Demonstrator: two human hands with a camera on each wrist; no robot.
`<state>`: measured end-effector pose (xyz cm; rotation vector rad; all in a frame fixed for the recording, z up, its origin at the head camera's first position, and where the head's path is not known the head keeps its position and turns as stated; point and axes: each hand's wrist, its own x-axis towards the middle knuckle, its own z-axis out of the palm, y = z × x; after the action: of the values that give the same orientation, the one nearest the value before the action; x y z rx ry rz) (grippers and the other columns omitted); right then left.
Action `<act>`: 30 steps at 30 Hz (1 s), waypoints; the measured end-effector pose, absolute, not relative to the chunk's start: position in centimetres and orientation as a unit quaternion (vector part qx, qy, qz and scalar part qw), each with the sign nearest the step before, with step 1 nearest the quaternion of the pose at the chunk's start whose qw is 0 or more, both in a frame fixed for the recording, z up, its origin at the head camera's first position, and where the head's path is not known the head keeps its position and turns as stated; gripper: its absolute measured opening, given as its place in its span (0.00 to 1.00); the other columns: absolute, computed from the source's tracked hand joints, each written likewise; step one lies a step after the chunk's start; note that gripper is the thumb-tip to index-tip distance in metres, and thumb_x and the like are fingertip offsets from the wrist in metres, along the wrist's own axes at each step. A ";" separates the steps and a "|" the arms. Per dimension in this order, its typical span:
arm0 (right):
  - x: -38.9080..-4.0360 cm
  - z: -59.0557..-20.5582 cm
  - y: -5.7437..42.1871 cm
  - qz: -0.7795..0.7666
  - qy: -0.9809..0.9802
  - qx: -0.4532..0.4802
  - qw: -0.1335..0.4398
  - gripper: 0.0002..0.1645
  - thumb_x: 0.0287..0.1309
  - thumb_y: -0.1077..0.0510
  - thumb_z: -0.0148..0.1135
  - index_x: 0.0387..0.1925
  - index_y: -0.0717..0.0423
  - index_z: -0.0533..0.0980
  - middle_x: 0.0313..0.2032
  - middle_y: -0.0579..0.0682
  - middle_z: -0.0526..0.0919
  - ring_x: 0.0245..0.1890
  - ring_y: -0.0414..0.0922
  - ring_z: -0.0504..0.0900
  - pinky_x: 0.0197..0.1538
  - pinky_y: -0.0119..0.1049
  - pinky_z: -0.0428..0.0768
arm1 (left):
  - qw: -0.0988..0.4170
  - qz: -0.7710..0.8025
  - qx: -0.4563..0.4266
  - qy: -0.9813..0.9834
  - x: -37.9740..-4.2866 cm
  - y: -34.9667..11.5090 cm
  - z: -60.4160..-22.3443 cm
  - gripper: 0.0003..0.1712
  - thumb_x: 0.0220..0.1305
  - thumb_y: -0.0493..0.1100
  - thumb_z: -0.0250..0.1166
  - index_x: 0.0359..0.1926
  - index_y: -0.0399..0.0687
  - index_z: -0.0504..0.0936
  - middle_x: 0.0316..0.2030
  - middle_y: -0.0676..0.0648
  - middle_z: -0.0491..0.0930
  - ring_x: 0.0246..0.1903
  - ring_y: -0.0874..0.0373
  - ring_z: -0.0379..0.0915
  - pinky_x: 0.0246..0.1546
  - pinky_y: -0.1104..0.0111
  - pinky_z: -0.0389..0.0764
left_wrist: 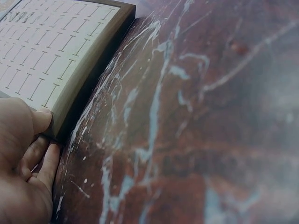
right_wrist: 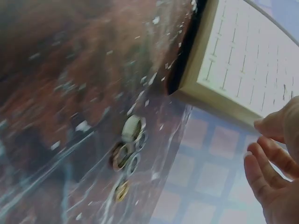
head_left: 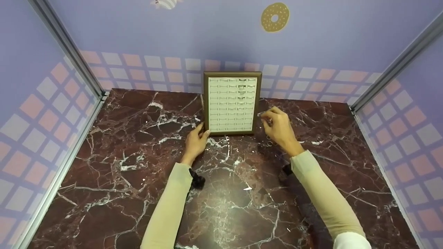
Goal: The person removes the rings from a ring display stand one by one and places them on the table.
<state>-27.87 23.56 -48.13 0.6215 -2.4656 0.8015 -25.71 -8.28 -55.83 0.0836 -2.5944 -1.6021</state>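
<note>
A ring display board in a brown frame (head_left: pixel 233 132) leans upright near the back wall, its pale panel lined with slots. Several rings (head_left: pixel 242 87) sit in one column near its top right. My left hand (head_left: pixel 196 141) grips the lower left corner, thumb (left_wrist: pixel 43 120) on the front and fingers round the side and below. Beside the right edge is my right hand (head_left: pixel 279 126), thumb and fingers bent toward one another; I cannot tell whether a ring is between them. Below it lie several loose rings, among them a wide silver ring (right_wrist: pixel 132 128) and a gold ring (right_wrist: pixel 122 191).
The dark red marble-patterned tabletop (head_left: pixel 138 180) spreads around the board. Behind stands a lilac wall (head_left: pixel 166 38) with pink and white squares. Side panels with metal rails (head_left: pixel 69 41) bound the table at left and right.
</note>
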 end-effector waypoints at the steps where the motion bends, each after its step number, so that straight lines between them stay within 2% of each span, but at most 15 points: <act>1: -28.1 -48.0 23.3 0.296 -0.896 0.228 0.242 0.06 0.60 0.71 0.70 0.39 0.66 0.88 0.39 0.59 0.86 0.34 0.53 0.86 0.38 0.44 0.86 | 0.045 -0.525 0.028 -0.849 -25.7 -8.2 -55.8 0.32 0.78 0.46 0.65 0.78 0.43 0.72 0.71 0.35 0.76 0.64 0.43 0.81 0.70 0.51 0.76; 8: -29.4 -47.6 21.1 0.322 -0.882 0.234 0.251 0.08 0.59 0.72 0.70 0.41 0.68 0.87 0.40 0.61 0.88 0.38 0.58 0.89 0.45 0.47 0.87 | 0.035 -0.533 0.022 -0.845 -25.7 -8.1 -55.8 0.32 0.79 0.46 0.64 0.78 0.42 0.71 0.72 0.35 0.75 0.66 0.43 0.80 0.69 0.52 0.77; 12: -30.1 -47.3 20.0 0.326 -0.877 0.238 0.260 0.09 0.60 0.72 0.68 0.43 0.68 0.87 0.41 0.61 0.88 0.40 0.56 0.88 0.47 0.46 0.86 | 0.034 -0.537 0.016 -0.843 -25.6 -8.3 -55.7 0.32 0.80 0.45 0.63 0.79 0.41 0.70 0.72 0.35 0.75 0.66 0.42 0.80 0.68 0.53 0.78; 20: -31.2 -46.7 18.1 0.342 -0.866 0.226 0.286 0.08 0.63 0.71 0.69 0.44 0.68 0.87 0.40 0.60 0.87 0.36 0.52 0.85 0.40 0.41 0.84 | 0.037 -0.531 0.019 -0.846 -25.6 -8.3 -55.6 0.32 0.79 0.45 0.64 0.78 0.42 0.70 0.71 0.35 0.76 0.65 0.43 0.80 0.68 0.52 0.78; 30: -32.2 -46.6 16.3 0.343 -0.864 0.221 0.295 0.06 0.65 0.70 0.68 0.43 0.67 0.87 0.41 0.60 0.85 0.38 0.53 0.86 0.44 0.40 0.86 | 0.041 -0.526 0.022 -0.849 -25.6 -8.3 -55.6 0.32 0.79 0.46 0.64 0.78 0.42 0.71 0.73 0.35 0.74 0.66 0.42 0.79 0.70 0.52 0.77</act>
<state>-32.21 16.32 -46.60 0.5873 -2.2992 0.9140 -25.60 -8.30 -55.60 0.0689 -2.6004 -1.6105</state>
